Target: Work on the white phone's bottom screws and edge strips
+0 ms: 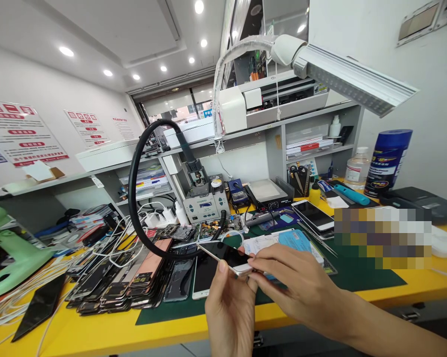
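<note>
A smartphone [223, 255] with a dark screen and pale frame is held above the green mat [360, 275]. My left hand [230, 307] grips it from below, thumb along the near left edge. My right hand [293, 277] has its fingers pinched at the phone's near right end; whether they hold something small there cannot be made out. Under and left of the held phone lies another white-edged phone [201, 277]. Beyond my right hand are a white and blue packet [297, 240] and tweezers [318, 238].
Stacked phone screens and parts [122, 285] cover the table's left side, with white cables over them. A black hose [132, 183] arches from the hot-air station [204, 206]. A lamp [353, 79] hangs overhead. At right stand a blue spray can [387, 163] and a clear bottle [357, 168].
</note>
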`<state>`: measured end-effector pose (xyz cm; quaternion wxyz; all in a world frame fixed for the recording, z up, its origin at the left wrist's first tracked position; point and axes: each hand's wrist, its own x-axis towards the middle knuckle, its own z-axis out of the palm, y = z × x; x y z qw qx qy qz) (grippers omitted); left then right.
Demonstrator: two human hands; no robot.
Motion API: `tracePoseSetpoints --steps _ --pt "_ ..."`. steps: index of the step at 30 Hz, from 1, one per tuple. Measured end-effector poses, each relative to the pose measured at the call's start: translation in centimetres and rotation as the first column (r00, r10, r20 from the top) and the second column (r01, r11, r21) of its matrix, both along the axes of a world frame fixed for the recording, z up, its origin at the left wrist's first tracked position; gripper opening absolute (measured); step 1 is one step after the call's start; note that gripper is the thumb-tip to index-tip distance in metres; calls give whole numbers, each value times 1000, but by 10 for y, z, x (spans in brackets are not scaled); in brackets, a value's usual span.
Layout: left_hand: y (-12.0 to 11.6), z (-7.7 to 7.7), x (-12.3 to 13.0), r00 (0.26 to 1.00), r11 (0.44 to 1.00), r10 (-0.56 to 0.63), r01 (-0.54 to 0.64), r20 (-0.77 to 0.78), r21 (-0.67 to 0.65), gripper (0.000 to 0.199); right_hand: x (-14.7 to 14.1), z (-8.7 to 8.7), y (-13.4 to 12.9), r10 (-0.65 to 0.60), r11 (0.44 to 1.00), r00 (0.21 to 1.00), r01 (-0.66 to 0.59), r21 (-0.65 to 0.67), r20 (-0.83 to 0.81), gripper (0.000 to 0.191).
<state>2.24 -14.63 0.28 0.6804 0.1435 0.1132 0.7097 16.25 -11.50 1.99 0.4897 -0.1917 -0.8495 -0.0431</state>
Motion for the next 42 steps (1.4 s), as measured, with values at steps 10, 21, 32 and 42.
tracePoseSetpoints --steps 10,21,32,42 --pt "-2 1 1 1000 999 -22 22 18 34 18 1 0 -2 -2 1000 1000 2 4 -12 16" --pt "-2 1 2 1000 998 -10 9 14 59 18 3 -1 -2 6 1000 1000 -6 6 -12 18" --pt "-3 -6 3 991 992 118 -115 -57 52 37 4 -2 -4 -5 1000 1000 5 -10 -7 18" --pt "2 -18 7 905 938 329 -280 -272 203 63 8 -15 3 -78 989 993 67 130 84 17"
